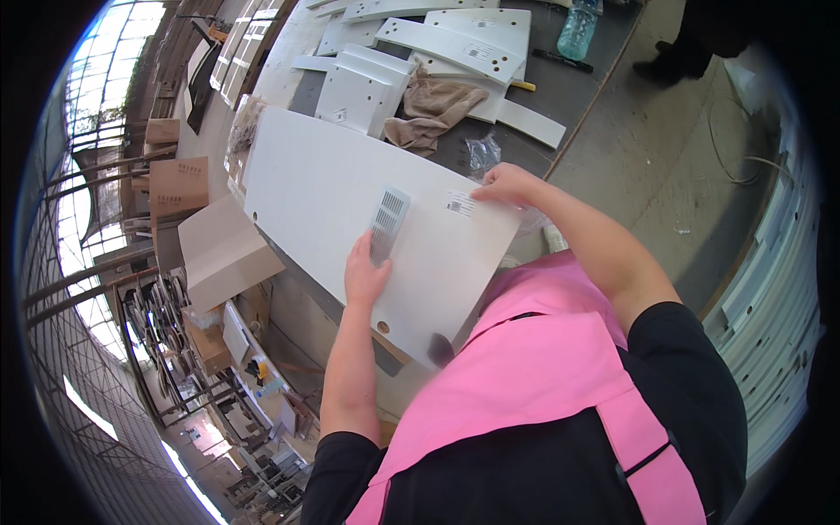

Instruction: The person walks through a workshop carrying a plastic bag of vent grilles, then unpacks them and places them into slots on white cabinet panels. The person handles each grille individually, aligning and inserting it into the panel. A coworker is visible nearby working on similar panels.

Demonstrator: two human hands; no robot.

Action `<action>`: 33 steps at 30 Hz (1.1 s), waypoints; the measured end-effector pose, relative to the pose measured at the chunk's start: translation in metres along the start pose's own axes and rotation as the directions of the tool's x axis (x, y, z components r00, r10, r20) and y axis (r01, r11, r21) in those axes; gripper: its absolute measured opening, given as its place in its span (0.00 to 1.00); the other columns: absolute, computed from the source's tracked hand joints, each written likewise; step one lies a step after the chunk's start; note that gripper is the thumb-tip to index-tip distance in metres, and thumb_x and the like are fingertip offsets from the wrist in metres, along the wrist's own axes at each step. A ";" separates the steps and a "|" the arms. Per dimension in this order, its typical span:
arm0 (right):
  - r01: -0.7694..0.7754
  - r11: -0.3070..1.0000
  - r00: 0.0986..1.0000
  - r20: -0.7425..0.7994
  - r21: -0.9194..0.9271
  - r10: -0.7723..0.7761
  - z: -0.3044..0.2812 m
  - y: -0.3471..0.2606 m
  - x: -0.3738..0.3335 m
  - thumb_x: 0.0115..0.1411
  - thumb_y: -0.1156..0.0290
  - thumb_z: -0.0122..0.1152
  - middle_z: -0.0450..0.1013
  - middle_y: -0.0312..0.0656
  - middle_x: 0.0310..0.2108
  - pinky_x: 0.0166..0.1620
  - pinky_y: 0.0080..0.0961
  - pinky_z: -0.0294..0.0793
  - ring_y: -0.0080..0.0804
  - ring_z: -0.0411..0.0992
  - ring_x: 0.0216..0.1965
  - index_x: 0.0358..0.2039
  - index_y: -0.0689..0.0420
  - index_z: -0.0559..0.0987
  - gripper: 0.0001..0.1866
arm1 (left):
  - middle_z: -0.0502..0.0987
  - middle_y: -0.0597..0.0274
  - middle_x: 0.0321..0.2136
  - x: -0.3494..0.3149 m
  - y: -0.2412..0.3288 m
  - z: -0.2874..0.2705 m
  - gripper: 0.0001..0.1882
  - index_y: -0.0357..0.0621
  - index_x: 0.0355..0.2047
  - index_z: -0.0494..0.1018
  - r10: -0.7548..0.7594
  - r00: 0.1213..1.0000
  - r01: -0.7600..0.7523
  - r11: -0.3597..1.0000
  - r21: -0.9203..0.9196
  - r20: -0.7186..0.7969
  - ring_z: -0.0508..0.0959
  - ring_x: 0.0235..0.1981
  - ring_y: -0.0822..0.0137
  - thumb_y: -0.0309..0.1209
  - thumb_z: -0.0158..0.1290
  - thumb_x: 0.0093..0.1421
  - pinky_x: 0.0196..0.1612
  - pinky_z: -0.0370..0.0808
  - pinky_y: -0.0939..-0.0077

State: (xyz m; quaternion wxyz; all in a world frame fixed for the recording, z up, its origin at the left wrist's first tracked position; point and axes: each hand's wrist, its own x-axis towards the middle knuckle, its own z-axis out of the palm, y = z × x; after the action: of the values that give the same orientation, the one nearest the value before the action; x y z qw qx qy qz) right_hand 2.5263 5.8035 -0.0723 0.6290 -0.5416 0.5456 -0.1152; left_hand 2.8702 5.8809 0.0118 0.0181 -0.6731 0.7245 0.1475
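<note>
A large white panel (319,188) lies flat in front of me, with round holes near its edges. My left hand (366,273) rests over it, fingers closed around a pale blue strip of labels (390,213) printed with dark blocks. Toward the panel's right end, a white printed label (459,203) lies on the surface. My right hand (507,185) is pinched at that label's right edge, thumb and forefinger together. Whether the label is fully stuck down there, I cannot tell.
Beyond the panel, several white drilled boards (477,51) are stacked near a brown cloth (437,107), a crumpled clear plastic bag (483,152) and a water bottle (579,33). An open cardboard box (223,249) stands at left. A person's dark shoe (669,66) shows far right.
</note>
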 end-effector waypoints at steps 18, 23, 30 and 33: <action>0.208 0.776 0.947 0.076 0.595 -0.312 0.065 -0.101 -0.019 0.57 0.67 0.62 0.75 0.32 0.34 0.30 0.16 0.62 0.16 0.66 0.28 0.47 0.58 0.78 0.17 | 0.79 0.57 0.32 -0.009 0.062 -0.036 0.16 0.35 0.41 0.75 -0.386 0.905 0.049 0.514 -0.857 -0.180 0.78 0.33 0.67 0.35 0.42 0.68 0.38 0.73 0.73; 0.243 0.840 0.903 0.202 0.485 -0.378 0.059 -0.122 -0.031 0.57 0.67 0.61 0.74 0.29 0.33 0.31 0.14 0.63 0.13 0.66 0.29 0.45 0.57 0.79 0.15 | 0.77 0.58 0.38 -0.018 0.115 -0.044 0.17 0.31 0.44 0.73 -0.411 0.901 -0.111 0.096 -0.989 -0.141 0.76 0.38 0.68 0.34 0.44 0.67 0.45 0.71 0.75; 0.102 0.897 0.783 0.522 0.431 -0.339 0.022 -0.141 -0.067 0.55 0.69 0.60 0.74 0.35 0.37 0.43 0.20 0.71 0.20 0.71 0.38 0.46 0.62 0.77 0.18 | 0.64 0.49 0.57 -0.009 0.113 -0.099 0.36 0.41 0.65 0.49 0.039 0.985 -0.152 -0.257 -0.954 -0.167 0.67 0.58 0.57 0.38 0.47 0.58 0.60 0.65 0.59; 0.127 0.930 0.770 0.557 0.345 -0.312 0.014 -0.145 -0.078 0.55 0.69 0.60 0.74 0.35 0.37 0.42 0.20 0.71 0.20 0.71 0.37 0.47 0.62 0.76 0.19 | 0.63 0.45 0.58 -0.007 0.122 -0.104 0.39 0.46 0.66 0.46 0.116 0.969 -0.167 -0.339 -0.926 -0.217 0.66 0.58 0.50 0.39 0.47 0.56 0.59 0.67 0.55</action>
State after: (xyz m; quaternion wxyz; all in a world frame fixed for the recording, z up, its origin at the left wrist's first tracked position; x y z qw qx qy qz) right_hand 2.5729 5.8127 0.0865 0.8232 -0.5132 0.2262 -0.0881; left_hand 2.7688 5.8695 0.1357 -0.5635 -0.3146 0.3804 0.6624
